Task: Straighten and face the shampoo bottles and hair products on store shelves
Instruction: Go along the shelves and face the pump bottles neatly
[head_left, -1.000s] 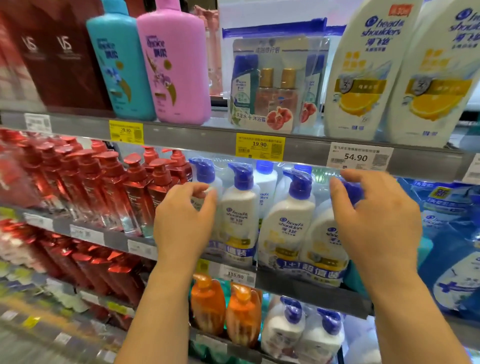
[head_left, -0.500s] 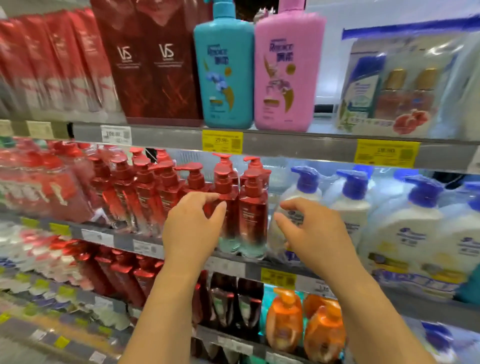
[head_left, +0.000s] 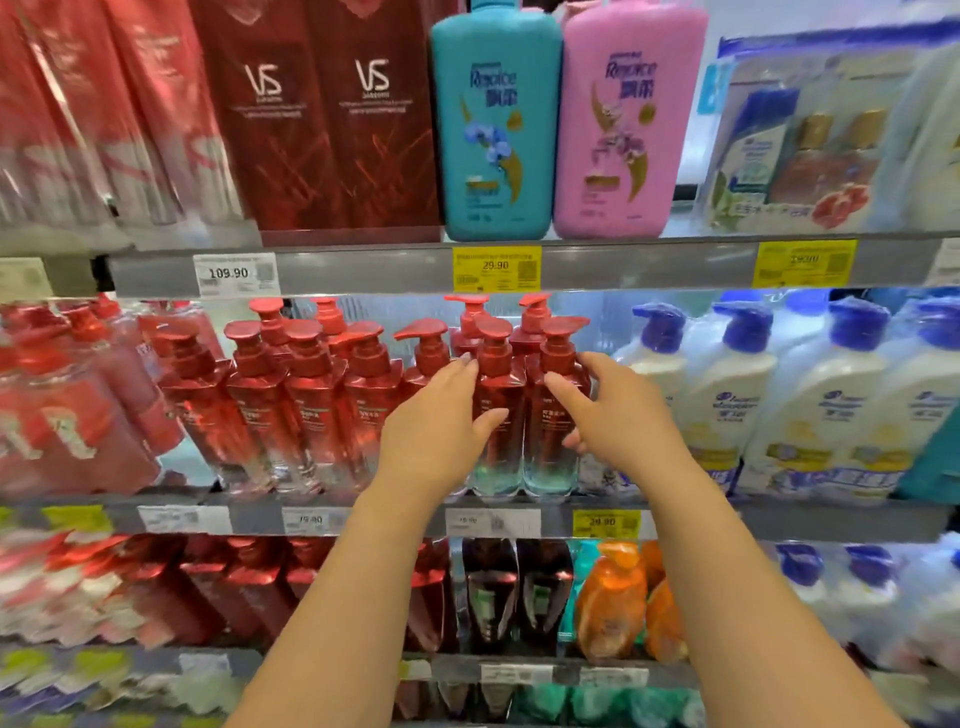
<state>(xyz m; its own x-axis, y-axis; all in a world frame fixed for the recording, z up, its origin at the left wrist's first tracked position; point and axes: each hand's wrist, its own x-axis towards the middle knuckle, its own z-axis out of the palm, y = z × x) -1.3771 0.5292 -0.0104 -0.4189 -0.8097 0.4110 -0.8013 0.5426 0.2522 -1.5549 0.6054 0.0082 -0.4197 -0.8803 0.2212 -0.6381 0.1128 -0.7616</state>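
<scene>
The left hand (head_left: 436, 431) is reaching in with fingers straight and slightly spread, its fingertips touching the left side of the two front red pump bottles with clear greenish bases (head_left: 524, 415), thumb pointing toward their labels. The right hand (head_left: 618, 415) is coming in from the other side, fingers loosely extended along the right bottle's edge, so the pair is being bracketed between both hands rather than gripped. A second ago both hands were working on the white pump bottles with blue caps (head_left: 737, 405); they are now standing just to the right, and the hands have moved leftward along the grey middle shelf (head_left: 779, 514) to the red section. That suggests the white row is finished and the red pair, standing at the shelf's front edge, is being squared up next. More red bottles (head_left: 311, 395) to the left are leaning unevenly and likely need attention.
</scene>
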